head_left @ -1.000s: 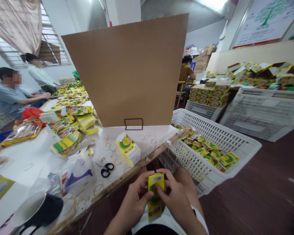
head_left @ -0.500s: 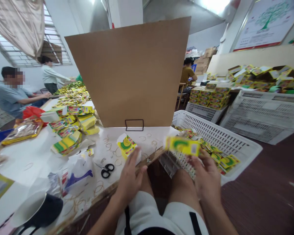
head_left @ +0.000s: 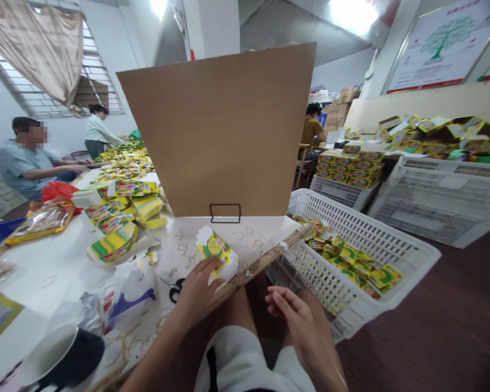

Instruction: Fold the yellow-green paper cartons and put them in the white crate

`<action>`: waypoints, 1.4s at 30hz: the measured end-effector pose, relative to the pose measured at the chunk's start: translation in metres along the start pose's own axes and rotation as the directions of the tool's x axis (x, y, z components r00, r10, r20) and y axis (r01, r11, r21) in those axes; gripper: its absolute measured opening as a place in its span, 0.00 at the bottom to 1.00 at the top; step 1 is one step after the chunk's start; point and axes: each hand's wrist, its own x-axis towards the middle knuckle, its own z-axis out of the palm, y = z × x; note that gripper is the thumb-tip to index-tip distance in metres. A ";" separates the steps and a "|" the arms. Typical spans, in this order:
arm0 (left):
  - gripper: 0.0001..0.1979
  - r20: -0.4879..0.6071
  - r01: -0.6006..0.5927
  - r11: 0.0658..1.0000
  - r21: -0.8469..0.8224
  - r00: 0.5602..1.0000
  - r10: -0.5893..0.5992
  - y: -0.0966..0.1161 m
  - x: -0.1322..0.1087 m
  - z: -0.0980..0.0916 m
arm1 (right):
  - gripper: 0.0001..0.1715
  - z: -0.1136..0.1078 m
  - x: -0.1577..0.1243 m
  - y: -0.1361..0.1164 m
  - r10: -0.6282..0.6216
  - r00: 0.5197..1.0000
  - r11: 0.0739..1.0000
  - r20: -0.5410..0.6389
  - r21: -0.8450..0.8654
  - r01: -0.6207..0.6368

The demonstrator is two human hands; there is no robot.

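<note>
My left hand [head_left: 200, 282] is at the table edge, fingers over a small stack of flat yellow-and-green printed cartons [head_left: 217, 247] and thumb against its near side. White flaps show at the ends of the stack. Above my lap, my right hand [head_left: 296, 313] has its fingers bent and drawn together, with nothing visible in them. To its right stands a white plastic basket [head_left: 408, 269] holding many small yellow-green boxes [head_left: 351, 255]. Black-handled scissors [head_left: 175, 290] lie partly hidden beside my left wrist.
A big cardboard sheet [head_left: 224, 136] stands upright behind a black wire stand [head_left: 225, 213]. Bundled cartons [head_left: 114, 239], a tissue pack [head_left: 133, 291] and a dark mug [head_left: 75, 354] are on the left. Rubber bands [head_left: 179, 239] lie scattered. A co-worker [head_left: 36, 158] sits far left.
The yellow box that was in my right hand is gone from it, and that hand has moved left and closer to my lap. My left hand has shifted left along the carton stack.
</note>
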 end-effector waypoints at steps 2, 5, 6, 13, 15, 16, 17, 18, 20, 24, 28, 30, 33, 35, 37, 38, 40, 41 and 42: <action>0.12 -0.017 -0.035 0.999 -0.026 0.999 0.035 -0.004 0.001 -0.002 | 0.21 0.002 -0.002 0.002 0.006 0.999 1.000 0.032 -0.013 -0.006; 0.11 -0.059 -0.073 0.995 -0.065 0.996 0.070 -0.012 0.003 -0.009 | 0.21 0.002 -0.005 0.005 0.033 0.998 0.999 0.047 -0.001 -0.033; 0.11 -0.076 -0.083 0.994 -0.077 0.994 0.077 -0.012 0.003 -0.012 | 0.21 0.002 -0.007 0.006 0.046 0.998 0.999 0.047 0.009 -0.046; 0.16 -0.237 -0.338 0.932 -0.133 0.923 0.301 0.031 -0.023 -0.022 | 0.25 0.013 -0.021 -0.016 0.121 0.991 0.980 0.063 0.151 -0.129; 0.22 -0.130 -0.488 0.844 -0.224 0.873 0.471 0.049 -0.036 -0.018 | 0.26 0.016 -0.023 -0.025 0.103 0.990 0.975 0.101 0.189 -0.121; 0.24 -0.064 -0.520 0.805 -0.286 0.848 0.525 0.057 -0.042 -0.016 | 0.24 0.016 -0.024 -0.028 0.092 0.989 0.973 0.117 0.199 -0.114; 0.25 -0.025 -0.521 0.778 -0.352 0.836 0.548 0.065 -0.047 -0.013 | 0.22 0.015 -0.024 -0.029 0.084 0.988 0.973 0.126 0.204 -0.109; 0.25 -0.022 -0.490 0.770 -0.410 0.849 0.528 0.071 -0.051 -0.009 | 0.21 0.014 -0.024 -0.029 0.083 0.988 0.973 0.129 0.202 -0.108; 0.23 -0.094 -0.320 0.778 -0.541 0.942 0.322 0.080 -0.054 -0.004 | 0.20 0.011 -0.023 -0.025 0.078 0.991 0.976 0.113 0.192 -0.099; 0.22 0.092 0.191 0.391 -0.901 0.962 -0.257 0.093 -0.046 0.005 | 0.20 0.008 -0.025 -0.008 0.048 0.993 0.981 0.110 0.181 -0.067; 0.26 0.457 0.437 -0.146 -0.888 0.873 -0.170 0.103 -0.036 0.009 | 0.19 0.013 -0.029 -0.001 0.053 0.983 0.981 0.175 0.177 -0.084; 0.27 0.515 0.478 -0.266 -0.837 0.853 -0.088 0.106 -0.034 0.010 | 0.19 0.014 -0.030 -0.002 0.041 0.985 0.982 0.170 0.173 -0.071; 0.27 0.512 0.472 -0.288 -0.833 0.855 -0.079 0.107 -0.034 0.012 | 0.18 0.012 -0.030 -0.004 0.001 0.990 0.993 0.139 0.118 -0.017; 0.25 0.500 0.460 -0.245 -0.854 0.855 -0.136 0.105 -0.035 0.015 | 0.18 0.012 -0.030 -0.003 -0.021 0.989 0.998 0.143 0.063 0.012; 0.22 0.480 0.448 -0.182 -0.875 0.852 -0.210 0.104 -0.036 0.019 | 0.18 0.013 -0.032 -0.002 -0.036 0.988 0.999 0.150 0.012 0.034; 0.20 0.464 0.443 -0.140 -0.886 0.850 -0.250 0.103 -0.037 0.022 | 0.18 0.015 -0.033 0.000 -0.043 0.989 0.999 0.144 -0.009 0.044; 0.20 0.433 0.444 -0.037 -0.895 0.848 -0.307 0.102 -0.038 0.026 | 0.19 0.018 -0.037 0.003 -0.061 0.992 0.997 0.109 -0.048 0.066; 0.20 0.421 0.452 0.024 -0.892 0.848 -0.323 0.102 -0.038 0.028 | 0.20 0.019 -0.039 0.004 -0.074 0.994 0.994 0.085 -0.069 0.080; 0.20 0.404 0.455 0.090 -0.886 0.851 -0.334 0.103 -0.038 0.029 | 0.20 0.019 -0.040 0.006 -0.087 0.994 0.991 0.063 -0.094 0.093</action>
